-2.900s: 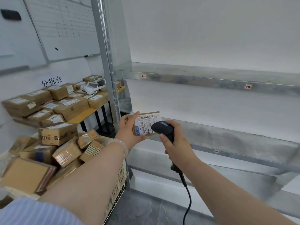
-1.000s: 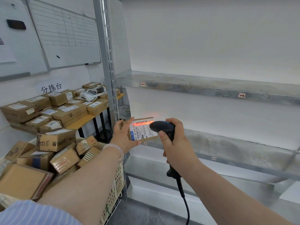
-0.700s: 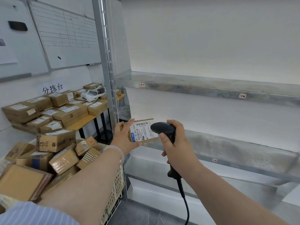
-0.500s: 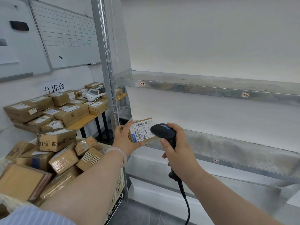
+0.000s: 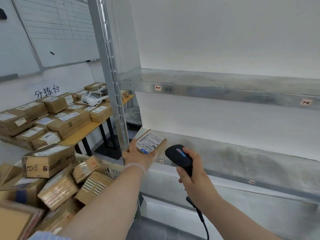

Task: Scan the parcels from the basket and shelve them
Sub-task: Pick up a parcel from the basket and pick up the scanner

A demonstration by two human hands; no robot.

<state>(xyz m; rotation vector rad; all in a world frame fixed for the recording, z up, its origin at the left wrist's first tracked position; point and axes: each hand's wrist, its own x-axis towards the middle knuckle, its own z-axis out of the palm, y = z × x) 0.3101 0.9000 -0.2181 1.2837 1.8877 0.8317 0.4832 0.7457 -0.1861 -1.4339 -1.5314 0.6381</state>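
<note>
Just at the left end of the middle shelf (image 5: 242, 153), held a small cardboard parcel (image 5: 149, 142) in the left hand (image 5: 138, 157), gripped from its near end with the thumb on top and the printed label facing up. Held it tilted over the shelf's front lip, close beside the grey upright post (image 5: 110, 75); could not tell whether its far end touched the metal. Wore a pale bracelet (image 5: 134, 166) on that wrist. Clasped a black handheld scanner (image 5: 179, 156) in the right hand (image 5: 192, 175), gripping the handle, with its head just to the right of the parcel and apart from it, and with its cable (image 5: 201, 220) hanging below the wrist. Stood with a pale lattice basket (image 5: 112, 170) at lower left, heaped with taped brown boxes (image 5: 48, 160) lying at all angles. Faced, further back on the left, a wooden worktop (image 5: 97, 125) stacked with more labelled cartons (image 5: 69, 121) and a white device (image 5: 91, 99) on top, below a whiteboard (image 5: 60, 32) on the wall. Looked up at the upper shelf (image 5: 225, 90), tagged along its front edge with small labels.
</note>
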